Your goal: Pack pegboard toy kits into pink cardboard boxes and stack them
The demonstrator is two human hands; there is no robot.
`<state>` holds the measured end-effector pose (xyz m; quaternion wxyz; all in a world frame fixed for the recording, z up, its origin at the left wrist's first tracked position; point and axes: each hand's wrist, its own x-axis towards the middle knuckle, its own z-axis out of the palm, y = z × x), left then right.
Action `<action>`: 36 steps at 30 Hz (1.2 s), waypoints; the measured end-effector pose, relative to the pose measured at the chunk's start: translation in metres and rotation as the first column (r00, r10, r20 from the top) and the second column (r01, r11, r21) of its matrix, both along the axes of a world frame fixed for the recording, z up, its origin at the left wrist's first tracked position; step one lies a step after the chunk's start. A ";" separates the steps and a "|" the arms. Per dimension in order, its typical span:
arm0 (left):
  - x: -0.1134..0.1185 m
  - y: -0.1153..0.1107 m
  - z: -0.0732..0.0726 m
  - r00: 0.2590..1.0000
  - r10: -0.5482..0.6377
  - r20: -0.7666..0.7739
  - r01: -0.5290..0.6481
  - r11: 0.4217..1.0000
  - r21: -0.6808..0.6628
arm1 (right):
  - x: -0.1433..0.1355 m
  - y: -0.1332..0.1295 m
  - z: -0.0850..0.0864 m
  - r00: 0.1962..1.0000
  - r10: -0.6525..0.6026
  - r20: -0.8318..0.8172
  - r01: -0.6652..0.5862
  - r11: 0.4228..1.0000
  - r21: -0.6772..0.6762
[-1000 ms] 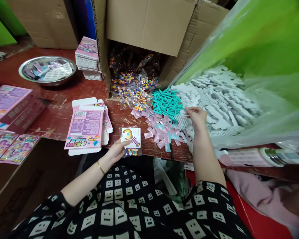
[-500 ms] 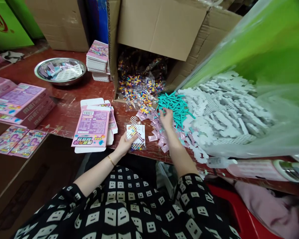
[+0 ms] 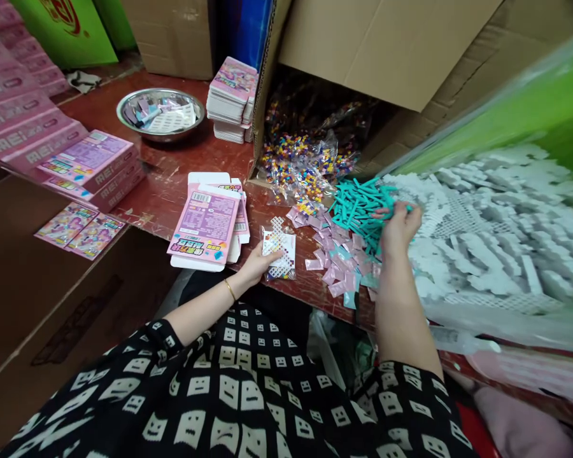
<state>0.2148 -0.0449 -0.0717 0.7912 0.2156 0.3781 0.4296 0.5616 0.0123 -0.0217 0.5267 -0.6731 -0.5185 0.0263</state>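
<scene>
While the left hand (image 3: 258, 263) pinches a clear packet (image 3: 289, 248) and white lattice (image 3: 277, 227) together left of the teal sticks (image 3: 356, 205), apparently so neither slips, the right hand (image 3: 401, 228) is at the sticks' right edge; whether it grasps one cannot be told.

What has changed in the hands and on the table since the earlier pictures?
Since the first picture, a white lattice piece has come over the clear packet in the left hand. Since the second, the right hand has moved rightward across the teal sticks; whether it grips one is unclear. The left hand keeps its hold; the metal bowl stayed put.
</scene>
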 end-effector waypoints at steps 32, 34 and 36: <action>-0.176 0.058 0.057 0.384 0.624 -0.681 0.192 0.667 0.720 | -0.292 0.141 0.024 0.633 0.437 -0.639 -0.553 0.833 0.021; -0.181 0.058 0.048 0.399 0.584 -0.707 0.206 0.695 0.689 | -0.308 0.155 0.017 0.601 0.400 -0.692 -0.615 0.784 -0.081; -0.180 0.058 0.044 0.418 0.572 -0.706 0.200 0.700 0.686 | -0.319 0.152 0.012 0.532 0.409 -0.742 -0.734 0.660 -0.162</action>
